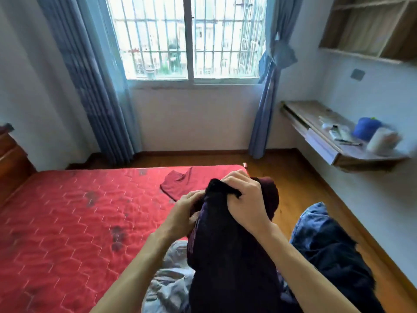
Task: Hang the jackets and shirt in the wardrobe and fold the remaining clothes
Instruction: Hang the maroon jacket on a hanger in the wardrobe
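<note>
Head view, looking down across a bed toward a barred window (187, 37). At the far left a dark wooden headboard (11, 152) stands against the wall, and the left curtain (90, 86) hangs beside the window. The red quilted mattress (67, 222) fills the lower left and has dark stains on its surface. Near its far right corner a small maroon cloth (176, 184) lies flat, apart from the other clothes. At the near edge a crumpled pale grey garment (171, 279) lies below the left forearm.

The left hand (182, 213) has its fingers curled into the side of a dark maroon garment (225, 256), gripping it just below the top. That garment is held up over the near right corner of the bed and hangs down between the two forearms. The right hand (246, 199) is clenched round its bunched upper edge, with a black tuft of fabric poking out past the thumb.

To the right, a blue denim garment (316, 220) and a dark navy garment (334, 256) lie heaped together, the navy one nearer the camera. Beyond them runs the wooden floor (293, 177). The right curtain (266, 98), knotted partway up, hangs right of the window. On the right wall a wall-mounted wooden desk (316, 114) carries a blue object (365, 128) and a blurred white container (381, 138). Open wooden shelves (372, 26) are fixed above it.
</note>
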`<control>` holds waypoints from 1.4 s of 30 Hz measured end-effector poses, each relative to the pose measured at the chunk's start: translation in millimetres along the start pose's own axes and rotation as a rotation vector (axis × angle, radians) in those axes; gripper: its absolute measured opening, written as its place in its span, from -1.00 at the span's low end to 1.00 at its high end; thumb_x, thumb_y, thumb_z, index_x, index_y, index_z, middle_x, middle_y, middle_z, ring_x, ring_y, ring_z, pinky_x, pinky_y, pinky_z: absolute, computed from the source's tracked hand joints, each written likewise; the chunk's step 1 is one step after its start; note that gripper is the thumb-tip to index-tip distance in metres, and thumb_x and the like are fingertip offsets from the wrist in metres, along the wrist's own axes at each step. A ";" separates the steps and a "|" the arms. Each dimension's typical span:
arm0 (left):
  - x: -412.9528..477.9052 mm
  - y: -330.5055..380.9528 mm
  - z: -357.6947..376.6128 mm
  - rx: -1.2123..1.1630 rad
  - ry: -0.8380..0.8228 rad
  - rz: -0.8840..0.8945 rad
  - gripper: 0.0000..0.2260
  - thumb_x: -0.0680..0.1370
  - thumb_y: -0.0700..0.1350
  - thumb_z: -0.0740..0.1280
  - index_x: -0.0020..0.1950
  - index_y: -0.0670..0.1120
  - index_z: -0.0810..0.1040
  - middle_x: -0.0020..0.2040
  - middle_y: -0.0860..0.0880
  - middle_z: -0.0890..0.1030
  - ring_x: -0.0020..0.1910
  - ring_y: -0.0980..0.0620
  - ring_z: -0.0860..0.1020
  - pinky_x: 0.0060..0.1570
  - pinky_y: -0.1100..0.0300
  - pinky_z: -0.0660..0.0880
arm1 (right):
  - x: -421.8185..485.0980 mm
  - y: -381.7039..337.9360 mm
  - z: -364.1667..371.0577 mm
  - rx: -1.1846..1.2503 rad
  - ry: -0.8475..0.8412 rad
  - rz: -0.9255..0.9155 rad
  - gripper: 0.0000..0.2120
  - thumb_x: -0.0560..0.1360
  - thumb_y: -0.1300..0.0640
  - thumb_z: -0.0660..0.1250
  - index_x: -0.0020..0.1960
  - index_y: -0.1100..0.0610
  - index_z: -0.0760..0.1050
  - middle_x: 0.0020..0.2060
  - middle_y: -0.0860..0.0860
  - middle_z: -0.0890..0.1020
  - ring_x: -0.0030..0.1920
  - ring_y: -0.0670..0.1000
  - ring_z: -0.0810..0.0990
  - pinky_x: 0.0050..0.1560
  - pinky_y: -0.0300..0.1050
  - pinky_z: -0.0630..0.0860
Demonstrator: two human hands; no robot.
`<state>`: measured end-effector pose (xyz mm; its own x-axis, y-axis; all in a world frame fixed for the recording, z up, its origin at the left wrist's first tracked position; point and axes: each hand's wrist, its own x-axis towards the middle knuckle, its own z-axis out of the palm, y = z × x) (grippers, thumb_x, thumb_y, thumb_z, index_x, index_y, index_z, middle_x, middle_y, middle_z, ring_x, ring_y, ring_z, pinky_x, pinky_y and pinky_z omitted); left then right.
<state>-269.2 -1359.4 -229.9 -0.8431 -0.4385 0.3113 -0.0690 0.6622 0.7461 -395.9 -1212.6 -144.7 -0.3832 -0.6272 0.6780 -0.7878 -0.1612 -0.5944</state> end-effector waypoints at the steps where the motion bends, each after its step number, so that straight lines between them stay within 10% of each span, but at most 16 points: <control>1: 4.2 6.9 -2.7 -0.002 -0.030 0.020 -0.45 0.46 -0.19 0.39 0.46 -0.01 0.45 0.39 0.06 0.46 0.38 0.23 0.40 0.33 0.20 0.38 | 11.5 -5.2 -11.4 -0.015 0.020 -0.044 -0.67 0.25 0.57 0.27 -0.18 0.25 0.66 -0.22 -0.05 0.65 -0.14 -0.07 0.54 -0.09 -0.22 0.53; 4: 6.7 21.0 1.1 0.092 -0.145 -0.059 -0.01 0.35 0.20 0.53 0.61 0.23 -0.01 0.64 0.02 -0.02 0.62 0.01 -0.05 0.53 0.00 0.11 | 40.2 -13.1 -45.5 -0.058 0.160 -0.140 -0.60 0.18 0.61 0.25 -0.21 0.23 0.66 -0.23 -0.08 0.64 -0.13 -0.10 0.55 -0.08 -0.32 0.48; 8: 5.6 53.6 27.4 0.319 0.170 -0.047 0.01 0.39 0.24 0.39 0.62 0.11 -0.21 0.64 -0.09 -0.01 0.61 -0.09 0.00 0.49 -0.18 0.20 | 68.5 -28.8 -79.8 -0.022 0.354 -0.214 -0.55 0.16 0.64 0.22 -0.25 0.19 0.68 -0.26 -0.04 0.66 -0.15 -0.01 0.61 -0.10 -0.24 0.52; 15: 10.0 95.0 -32.7 0.574 0.583 -0.032 -0.19 0.50 0.37 0.18 0.59 -0.09 0.14 0.53 -0.20 0.19 0.48 -0.18 0.27 0.41 -0.28 0.27 | 91.9 -35.9 -132.7 -0.200 0.404 -0.405 -0.57 0.20 0.60 0.32 -0.17 0.15 0.71 -0.21 -0.06 0.68 -0.14 0.02 0.61 -0.05 -0.27 0.52; 23: -7.6 111.0 -129.5 0.948 0.711 -0.071 -0.46 0.38 -0.23 0.50 0.34 -0.13 0.48 0.31 -0.24 0.42 0.25 -0.30 0.42 0.21 -0.41 0.38 | 111.7 -27.1 -174.5 -0.585 0.419 -0.572 -0.76 0.47 0.34 0.33 0.02 0.11 0.69 -0.08 -0.02 0.68 -0.05 0.02 0.58 -0.04 -0.14 0.54; 27: -9.9 146.2 -187.8 0.978 0.718 -0.091 -0.54 0.43 -0.30 0.41 0.30 -0.05 0.48 0.15 -0.18 0.55 0.00 -0.31 0.53 -0.20 -0.21 0.56 | 128.9 -8.0 -173.2 -0.783 0.325 -0.416 -0.61 0.40 0.41 0.40 0.17 0.14 0.59 0.02 0.09 0.63 0.00 0.17 0.55 0.00 0.11 0.52; 34: 15.2 220.9 -255.0 1.035 0.874 -0.060 -0.57 0.45 -0.33 0.31 0.32 -0.12 0.49 0.09 -0.29 0.56 -0.10 -0.39 0.57 -0.16 -0.19 0.50 | 135.6 -4.2 -122.7 -0.854 0.016 -0.083 -0.54 0.37 0.41 0.38 0.22 0.10 0.50 0.08 0.10 0.61 0.18 0.27 0.53 0.24 0.33 0.42; 39: 20.0 251.0 -296.6 1.039 0.980 -0.055 -0.62 0.48 -0.34 0.26 0.28 -0.12 0.53 0.06 -0.30 0.59 -0.06 -0.39 0.57 -0.06 -0.20 0.49 | 138.7 5.6 -116.2 -0.653 -0.117 0.322 -0.62 0.50 0.17 0.32 0.29 -0.05 0.49 0.32 0.10 0.44 0.34 0.21 0.43 0.32 0.22 0.36; 42: 13.6 252.9 -319.9 1.041 0.994 -0.095 -0.61 0.47 -0.33 0.25 0.27 -0.11 0.56 0.02 -0.31 0.61 -0.04 -0.38 0.57 -0.01 -0.19 0.51 | 139.2 4.9 -122.1 -0.418 -0.199 0.448 -0.72 0.48 0.07 0.33 0.17 -0.15 0.56 0.11 0.04 0.65 0.14 0.15 0.60 0.09 -0.03 0.51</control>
<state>-127.5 -1392.3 151.3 -0.1299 -0.4521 0.8825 -0.8185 0.5512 0.1618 -512.0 -1207.7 -0.5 -0.6539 -0.7004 0.2862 -0.7088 0.4347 -0.5555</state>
